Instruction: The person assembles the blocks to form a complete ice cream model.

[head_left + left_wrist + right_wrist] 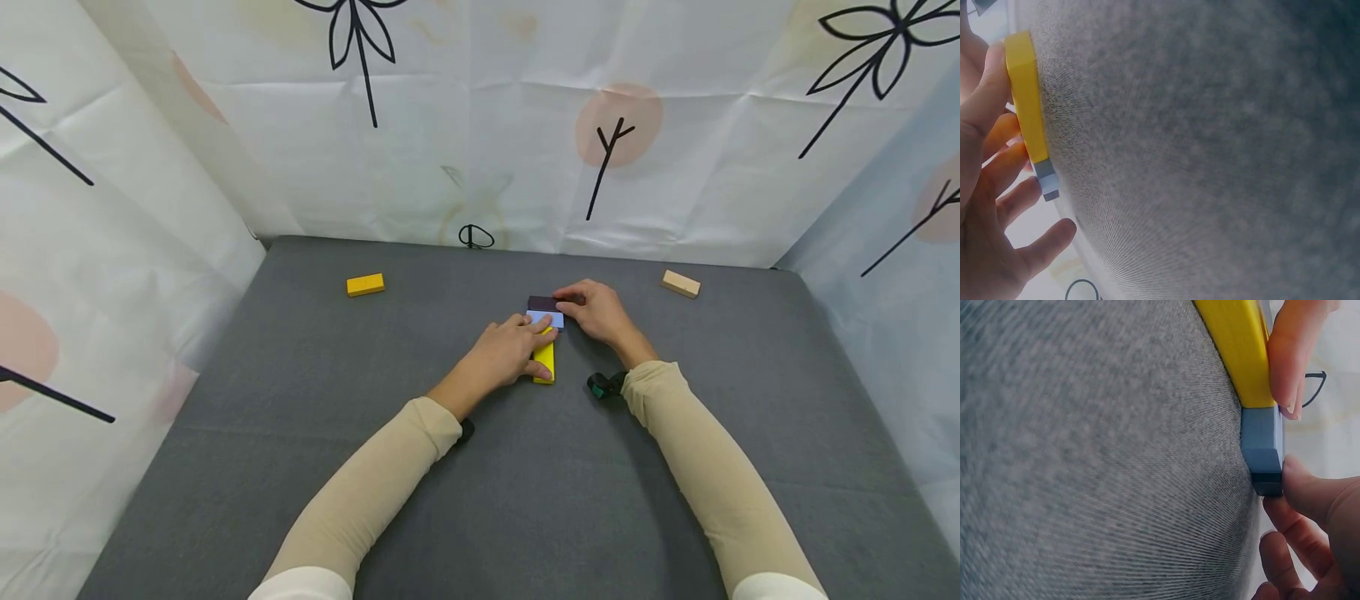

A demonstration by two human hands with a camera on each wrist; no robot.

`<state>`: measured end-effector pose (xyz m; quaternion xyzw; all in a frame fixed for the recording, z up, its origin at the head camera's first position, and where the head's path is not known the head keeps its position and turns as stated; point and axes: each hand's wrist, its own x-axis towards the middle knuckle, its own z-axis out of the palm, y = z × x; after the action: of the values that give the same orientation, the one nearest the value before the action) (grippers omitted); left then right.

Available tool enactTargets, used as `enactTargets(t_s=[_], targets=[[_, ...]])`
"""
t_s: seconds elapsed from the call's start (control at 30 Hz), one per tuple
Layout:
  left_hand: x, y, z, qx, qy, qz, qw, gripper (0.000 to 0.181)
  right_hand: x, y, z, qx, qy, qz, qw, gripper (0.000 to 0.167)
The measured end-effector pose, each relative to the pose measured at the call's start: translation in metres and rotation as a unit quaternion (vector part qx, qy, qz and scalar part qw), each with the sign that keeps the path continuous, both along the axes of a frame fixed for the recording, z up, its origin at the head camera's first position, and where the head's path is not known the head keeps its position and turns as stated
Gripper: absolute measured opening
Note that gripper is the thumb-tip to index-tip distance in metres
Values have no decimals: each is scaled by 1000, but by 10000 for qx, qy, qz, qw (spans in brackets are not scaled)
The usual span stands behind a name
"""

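Observation:
A long yellow block (546, 365), a light blue block (555, 320) and a dark block (542, 303) form a line on the grey cloth. The blue one lies crosswise against the yellow block's far end, with the dark one behind it. My left hand (504, 350) rests on the yellow block (1027, 100), its fingers spread and fairly straight, one fingertip over the blue block. At the right end of the dark block (1267, 485), my right hand (596, 310) pinches it between thumb and forefinger. Fingers partly cover the blue block (1261, 439) in the head view.
An orange-yellow block (365, 285) lies at the back left of the grey cloth-covered table (360, 533). Toward the back right lies a pale wooden block (681, 283). White patterned fabric (480, 125) hangs behind the table and along both sides.

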<state>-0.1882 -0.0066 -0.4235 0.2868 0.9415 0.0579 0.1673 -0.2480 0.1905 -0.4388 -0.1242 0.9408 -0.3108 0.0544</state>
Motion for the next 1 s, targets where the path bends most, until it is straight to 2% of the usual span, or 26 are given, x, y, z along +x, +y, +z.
enactTargets(t_s=[0.63, 1.0], targets=[[1, -2, 3, 130, 126, -47, 9998, 77, -2, -3, 2, -75, -209, 79, 9997, 32], [-1, 1, 1, 56, 264, -28, 9996, 79, 3, 3, 7, 140, -67, 216, 9996, 35]])
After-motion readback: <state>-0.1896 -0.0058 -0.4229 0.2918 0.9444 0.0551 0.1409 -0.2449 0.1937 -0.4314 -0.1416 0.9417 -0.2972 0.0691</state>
